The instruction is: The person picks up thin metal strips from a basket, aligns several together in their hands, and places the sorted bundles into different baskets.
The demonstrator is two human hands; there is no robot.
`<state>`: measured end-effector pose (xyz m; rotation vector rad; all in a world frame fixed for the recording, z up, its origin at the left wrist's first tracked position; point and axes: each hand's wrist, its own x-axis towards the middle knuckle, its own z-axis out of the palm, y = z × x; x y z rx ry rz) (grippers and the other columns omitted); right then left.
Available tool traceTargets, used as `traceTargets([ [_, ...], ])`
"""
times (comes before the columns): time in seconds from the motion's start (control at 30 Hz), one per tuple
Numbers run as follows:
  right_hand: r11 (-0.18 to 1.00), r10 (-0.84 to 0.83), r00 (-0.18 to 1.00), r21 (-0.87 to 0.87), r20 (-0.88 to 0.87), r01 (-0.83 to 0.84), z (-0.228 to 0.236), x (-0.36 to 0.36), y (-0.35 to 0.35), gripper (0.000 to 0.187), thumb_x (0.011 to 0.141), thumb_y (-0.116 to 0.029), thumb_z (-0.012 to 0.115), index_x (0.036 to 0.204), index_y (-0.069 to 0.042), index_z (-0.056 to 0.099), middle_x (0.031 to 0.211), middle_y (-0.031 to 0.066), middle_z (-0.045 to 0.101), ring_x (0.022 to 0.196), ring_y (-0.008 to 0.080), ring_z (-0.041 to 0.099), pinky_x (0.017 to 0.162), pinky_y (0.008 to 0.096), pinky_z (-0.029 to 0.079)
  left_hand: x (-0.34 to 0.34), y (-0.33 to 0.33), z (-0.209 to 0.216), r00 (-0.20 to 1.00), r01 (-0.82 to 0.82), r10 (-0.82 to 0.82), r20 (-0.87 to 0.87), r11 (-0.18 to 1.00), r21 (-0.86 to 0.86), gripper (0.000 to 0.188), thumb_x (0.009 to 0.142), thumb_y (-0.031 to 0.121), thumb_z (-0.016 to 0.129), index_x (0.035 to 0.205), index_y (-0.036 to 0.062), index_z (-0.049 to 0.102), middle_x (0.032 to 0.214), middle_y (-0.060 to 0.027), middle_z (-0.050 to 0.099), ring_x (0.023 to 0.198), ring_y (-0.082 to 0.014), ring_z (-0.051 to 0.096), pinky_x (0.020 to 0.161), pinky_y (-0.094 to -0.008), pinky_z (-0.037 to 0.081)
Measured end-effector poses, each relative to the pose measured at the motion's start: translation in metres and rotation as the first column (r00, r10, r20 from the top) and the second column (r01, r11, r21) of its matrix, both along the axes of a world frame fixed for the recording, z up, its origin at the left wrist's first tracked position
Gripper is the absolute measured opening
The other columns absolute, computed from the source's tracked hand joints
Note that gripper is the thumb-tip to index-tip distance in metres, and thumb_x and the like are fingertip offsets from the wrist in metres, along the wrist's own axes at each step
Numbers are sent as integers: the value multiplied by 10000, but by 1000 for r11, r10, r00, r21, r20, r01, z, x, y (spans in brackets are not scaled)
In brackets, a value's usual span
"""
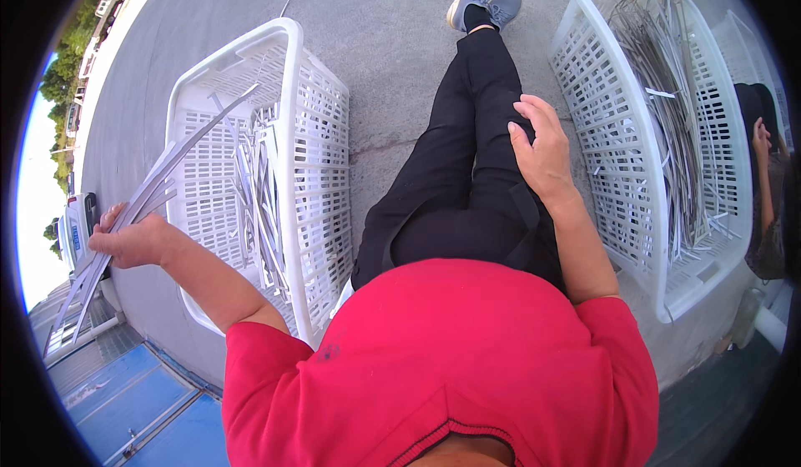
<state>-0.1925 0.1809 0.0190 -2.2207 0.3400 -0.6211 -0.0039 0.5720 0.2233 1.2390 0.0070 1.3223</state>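
Observation:
At the far left, my left hand (132,240) is closed around a bundle of long, thin grey-white strips (171,160). The strips fan out past both sides of my fist, and their upper ends reach over a white slatted plastic basket (294,75). Inside that basket lies a pile of similar strips (263,188). My right hand (544,148) hovers over my right leg with nothing in it, fingers slightly bent and the thumb apart. To its right stands a second white plastic basket (647,133), heaped with long grey strips (667,92).
I sit with my legs (480,92) stretched forward between the baskets on a grey concrete floor (384,58). Another person (763,183) is partly visible at the far right. A parked vehicle (82,229) and blue panels (142,396) are at the left.

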Motion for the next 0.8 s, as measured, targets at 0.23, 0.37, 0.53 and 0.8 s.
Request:
traceTargets([
  [0.23,993,-61,998,-105,12,62,-15,-19,-32,259,746,-60,619,989,-6,550,1082,140,530,1019,317,527,870,379,446,4,77,-79,568,156,705,-426,415,896,374,884,327,550,1059,-3,557,966,-181,617,851,-302,609,730,-406,485],
  [0.37,968,-152,987,-191,58,161,-5,-38,-62,245,748,-80,624,980,-44,557,1041,93,556,972,282,555,825,368,469,-3,30,-174,478,622,692,-542,169,764,663,807,255,630,1361,51,329,1295,-196,432,1196,-343,417,1002,-423,330],
  [0.53,836,-486,872,-258,57,484,17,-92,-139,169,767,-97,608,931,-58,592,901,98,623,858,286,605,739,373,496,-20,-117,-214,559,792,201,-804,158,590,505,803,134,626,1261,22,445,1235,-182,477,1082,-307,497,919,-399,398],
  [0.8,738,-635,420,-347,-648,579,-51,-184,-266,285,818,-101,536,1099,-129,573,1078,131,590,986,308,577,828,407,461,-80,-265,-247,-184,973,-260,-948,-182,-139,359,845,79,599,1180,-8,505,1105,-87,578,915,-145,574,788,-261,470],
])
